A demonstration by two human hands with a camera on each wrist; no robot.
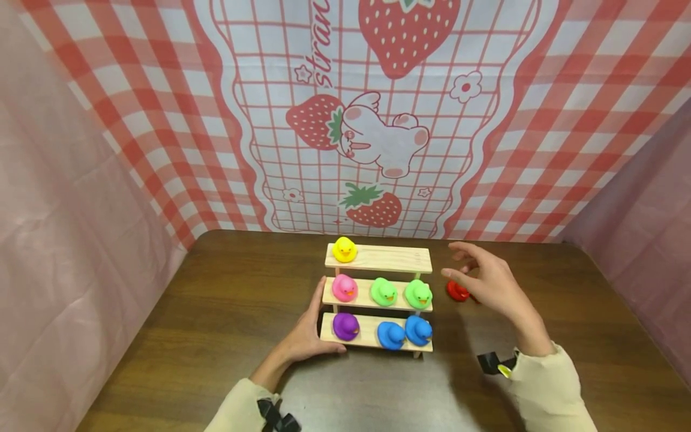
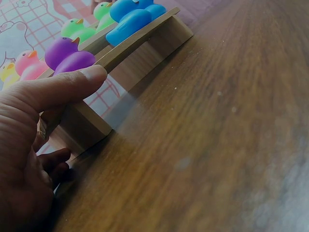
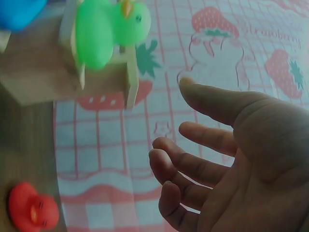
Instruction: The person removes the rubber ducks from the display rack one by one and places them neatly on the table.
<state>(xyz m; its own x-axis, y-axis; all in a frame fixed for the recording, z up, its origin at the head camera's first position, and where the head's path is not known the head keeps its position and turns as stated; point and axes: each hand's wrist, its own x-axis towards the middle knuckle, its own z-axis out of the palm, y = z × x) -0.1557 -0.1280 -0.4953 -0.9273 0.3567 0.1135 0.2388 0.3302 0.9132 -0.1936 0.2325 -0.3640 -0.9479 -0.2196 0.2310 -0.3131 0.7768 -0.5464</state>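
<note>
A three-step wooden display stand (image 1: 396, 258) holds rubber ducks. My left hand (image 1: 304, 338) grips its lower left end, the thumb (image 2: 72, 86) along the front of the bottom step and the fingers at the side. That step carries a purple duck (image 1: 345, 326) and two blue ducks, one blue duck (image 1: 391, 335) overlapping the front edge. In the middle are a pink duck (image 1: 344, 288) and two green ducks, including one green duck (image 1: 418, 294) at the right end. A yellow duck (image 1: 344, 249) sits top left. Right of the stand, my right hand (image 1: 488, 282) hovers with loosely bent fingers, holding nothing.
A red duck (image 1: 457, 291) is on the brown wooden table (image 1: 216, 312), partly hidden by the right hand in the head view. A strawberry-print checked cloth (image 1: 378, 138) hangs behind the table, with a pink curtain (image 1: 65, 240) at the left side.
</note>
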